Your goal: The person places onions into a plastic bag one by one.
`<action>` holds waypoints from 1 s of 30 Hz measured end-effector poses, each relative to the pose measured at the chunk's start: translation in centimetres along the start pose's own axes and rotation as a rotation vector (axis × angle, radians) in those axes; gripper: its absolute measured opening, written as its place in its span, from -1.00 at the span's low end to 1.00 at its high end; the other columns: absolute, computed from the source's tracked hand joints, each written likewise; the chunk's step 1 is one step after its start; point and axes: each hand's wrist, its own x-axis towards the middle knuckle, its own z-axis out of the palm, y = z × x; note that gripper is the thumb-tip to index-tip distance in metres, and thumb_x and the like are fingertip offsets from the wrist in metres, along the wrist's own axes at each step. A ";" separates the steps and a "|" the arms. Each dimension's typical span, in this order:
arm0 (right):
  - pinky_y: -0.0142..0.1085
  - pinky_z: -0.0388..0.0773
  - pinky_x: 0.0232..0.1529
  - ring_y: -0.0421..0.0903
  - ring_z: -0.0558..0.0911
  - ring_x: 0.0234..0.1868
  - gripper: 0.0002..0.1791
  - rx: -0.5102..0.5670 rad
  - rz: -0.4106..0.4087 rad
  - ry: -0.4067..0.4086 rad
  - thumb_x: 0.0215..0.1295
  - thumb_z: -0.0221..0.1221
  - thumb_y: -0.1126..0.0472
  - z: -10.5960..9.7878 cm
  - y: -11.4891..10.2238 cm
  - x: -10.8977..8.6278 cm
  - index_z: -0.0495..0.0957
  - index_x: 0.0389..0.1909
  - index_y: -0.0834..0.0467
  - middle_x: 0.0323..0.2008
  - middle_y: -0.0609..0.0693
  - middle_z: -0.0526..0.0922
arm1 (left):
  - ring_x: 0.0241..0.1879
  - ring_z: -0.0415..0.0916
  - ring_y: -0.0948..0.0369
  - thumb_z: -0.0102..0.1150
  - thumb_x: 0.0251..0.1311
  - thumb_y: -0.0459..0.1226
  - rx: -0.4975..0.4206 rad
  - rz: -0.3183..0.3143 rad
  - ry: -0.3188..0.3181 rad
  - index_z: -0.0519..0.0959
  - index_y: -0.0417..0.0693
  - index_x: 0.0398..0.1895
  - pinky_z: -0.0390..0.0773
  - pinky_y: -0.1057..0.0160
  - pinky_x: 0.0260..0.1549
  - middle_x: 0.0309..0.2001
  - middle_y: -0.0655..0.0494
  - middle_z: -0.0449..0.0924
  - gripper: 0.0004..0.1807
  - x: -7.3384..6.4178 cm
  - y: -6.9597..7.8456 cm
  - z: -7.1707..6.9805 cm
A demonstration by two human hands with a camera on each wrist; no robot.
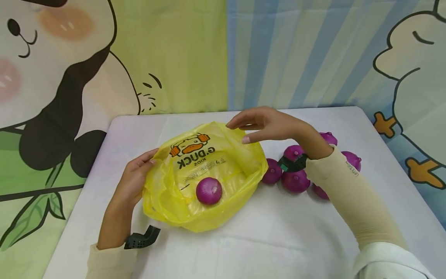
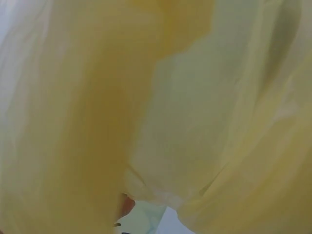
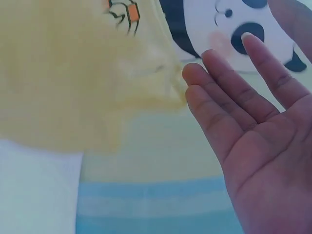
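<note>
A yellow plastic bag [image 1: 240,197] with a duck print stands with its mouth spread wide, facing the head camera. One red onion [image 1: 209,191] lies inside on its lower part. My left hand [image 1: 134,180] pinches the bag's left rim between thumb and fingers. Over the far right rim hovers my right hand [image 1: 270,123], fingers extended and thumb apart, holding nothing. The right wrist view shows that hand's palm [image 3: 263,141] and straight fingers beside the bag's edge. In the left wrist view the bag [image 2: 195,122] fills nearly everything and hides most of the left hand.
Several more red onions sit in a group right of the bag, the nearest red onion [image 1: 271,172] close against it, others partly behind the right forearm. All rest on a white table [image 1: 223,255]. A cartoon-printed curtain [image 1: 174,58] hangs behind the table.
</note>
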 end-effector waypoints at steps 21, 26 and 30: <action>-0.25 0.27 0.32 0.06 0.33 0.33 -0.36 0.089 0.098 0.260 0.23 0.27 0.41 1.5 6.3 -8.0 0.27 0.32 0.28 0.25 0.23 0.40 | 0.14 0.46 0.09 -0.16 0.52 -0.25 -0.021 0.006 -0.006 0.20 -0.24 0.44 0.55 0.30 0.00 0.36 -0.16 0.21 -0.49 0.1 -0.3 -0.2; -0.18 0.25 0.33 0.12 0.31 0.33 -0.37 0.091 0.147 0.284 0.23 0.29 0.37 3.0 7.2 -8.8 0.31 0.30 0.28 0.24 0.20 0.40 | 0.10 0.47 0.12 -0.15 0.51 -0.25 -0.032 0.010 -0.008 0.19 -0.25 0.45 0.56 0.32 -0.01 0.35 -0.16 0.20 -0.49 0.1 -0.2 -0.3; -0.20 0.25 0.33 0.11 0.31 0.34 -0.37 0.045 0.159 0.367 0.22 0.31 0.33 4.5 7.3 -9.2 0.34 0.30 0.27 0.24 0.15 0.41 | 0.09 0.47 0.14 -0.15 0.51 -0.25 -0.033 -0.002 -0.005 0.19 -0.25 0.45 0.56 0.33 -0.02 0.34 -0.15 0.21 -0.49 0.1 0.0 -0.3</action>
